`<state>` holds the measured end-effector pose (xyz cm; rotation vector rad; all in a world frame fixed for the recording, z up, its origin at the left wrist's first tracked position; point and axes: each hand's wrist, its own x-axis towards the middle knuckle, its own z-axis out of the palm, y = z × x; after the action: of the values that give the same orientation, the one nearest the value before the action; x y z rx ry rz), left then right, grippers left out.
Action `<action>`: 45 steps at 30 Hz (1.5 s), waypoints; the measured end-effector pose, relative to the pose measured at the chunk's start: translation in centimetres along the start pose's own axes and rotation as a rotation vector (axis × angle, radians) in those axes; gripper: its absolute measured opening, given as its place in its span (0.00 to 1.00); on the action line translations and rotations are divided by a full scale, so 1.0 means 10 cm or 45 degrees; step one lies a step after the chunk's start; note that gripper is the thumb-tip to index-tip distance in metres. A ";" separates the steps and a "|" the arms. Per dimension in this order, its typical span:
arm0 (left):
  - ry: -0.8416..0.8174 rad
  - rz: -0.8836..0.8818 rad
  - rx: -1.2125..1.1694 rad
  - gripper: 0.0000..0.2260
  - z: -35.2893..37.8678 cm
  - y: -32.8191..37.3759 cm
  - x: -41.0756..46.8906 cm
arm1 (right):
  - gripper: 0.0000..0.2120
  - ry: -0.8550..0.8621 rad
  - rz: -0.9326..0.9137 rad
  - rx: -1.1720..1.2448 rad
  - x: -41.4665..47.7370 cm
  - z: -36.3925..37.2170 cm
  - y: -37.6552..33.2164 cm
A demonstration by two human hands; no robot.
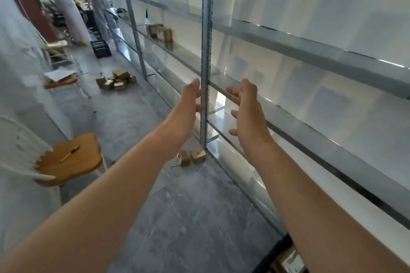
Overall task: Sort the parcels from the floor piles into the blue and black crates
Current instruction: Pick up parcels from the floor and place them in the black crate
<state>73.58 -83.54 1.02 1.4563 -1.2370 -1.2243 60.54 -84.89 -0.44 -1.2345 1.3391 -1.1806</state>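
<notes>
**Both hands out, holding nothing**

My left hand (189, 104) and right hand (246, 113) reach forward, palms facing each other. The fingers are loose and spread, and they grip nothing. The post (206, 29) of the rack stands between them. My left fingertips lie close against it, but I cannot tell whether they touch.

Two parcels (193, 157) sit on the floor at six o'clock from my left hand, beside the post's foot. A bigger pile (116, 80) lies at ten o'clock, well apart. Beyond it, at eleven o'clock, stands the black crate (101, 47). A stool (88, 157) at eight o'clock bears a pen (69, 154).
</notes>
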 end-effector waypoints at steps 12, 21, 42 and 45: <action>0.169 -0.274 -0.039 0.35 -0.61 -0.76 1.27 | 0.28 -0.201 0.196 0.033 1.26 0.80 0.69; 0.084 -0.403 -0.052 0.36 -1.68 -1.35 3.01 | 0.29 -0.182 0.286 -0.049 2.72 2.08 1.06; 0.080 -0.864 -0.129 0.36 -2.19 -3.42 7.23 | 0.42 -0.243 0.587 -0.073 6.55 3.61 3.38; 0.096 -0.976 -0.145 0.35 -2.23 -4.01 7.72 | 0.42 -0.202 0.706 -0.059 6.91 3.77 3.94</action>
<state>104.62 -153.38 -46.06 1.9440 -0.5342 -1.6708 90.00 -154.75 -45.19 -0.8802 1.4660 -0.6508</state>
